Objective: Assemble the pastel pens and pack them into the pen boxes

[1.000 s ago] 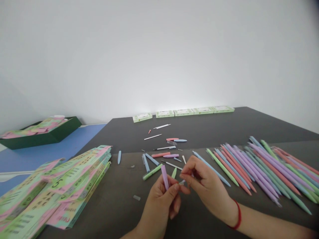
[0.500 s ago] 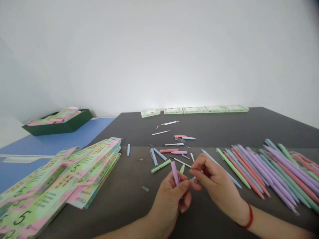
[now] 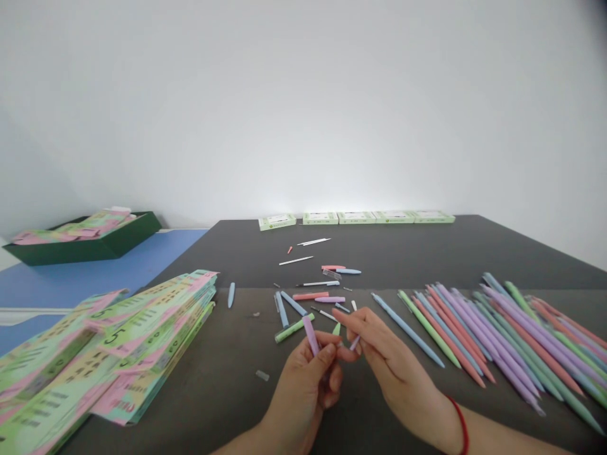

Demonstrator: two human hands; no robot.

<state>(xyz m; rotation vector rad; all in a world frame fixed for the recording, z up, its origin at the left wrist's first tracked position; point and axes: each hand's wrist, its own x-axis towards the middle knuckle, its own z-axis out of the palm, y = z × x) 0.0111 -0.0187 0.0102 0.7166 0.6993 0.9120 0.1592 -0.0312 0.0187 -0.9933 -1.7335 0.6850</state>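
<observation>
Head view: a purple pen barrel (image 3: pixel 310 335) is held in the left hand (image 3: pixel 303 379), pinched between thumb and bent fingers, tilted up, above the dark table (image 3: pixel 213 392). Right hand (image 3: pixel 398 373) is placed just beside it, index finger stretched out toward the barrel; a small purple piece (image 3: pixel 355 343) is seen at its fingers, but whether it is gripped cannot be told. Red band (image 3: pixel 459 423) is worn on the right wrist.

Just beyond the hands, loose parts are scattered: green tip (image 3: pixel 336 329), green barrel (image 3: pixel 294 328), red barrel (image 3: pixel 310 296), white refill (image 3: pixel 296 260) farther off. Clear piece (image 3: pixel 262 375) is seen left of the left hand. Pens (image 3: pixel 505 363) in mixed colours are laid side by side at right; a blue pen (image 3: pixel 408 330) lies nearest the right hand. Printed packets (image 3: pixel 156 316) are piled at left. Flat boxes (image 3: pixel 356 217) are lined up along the far edge. Green tray (image 3: pixel 95 249) with more packets is set on a blue surface (image 3: pixel 156 253), far left.
</observation>
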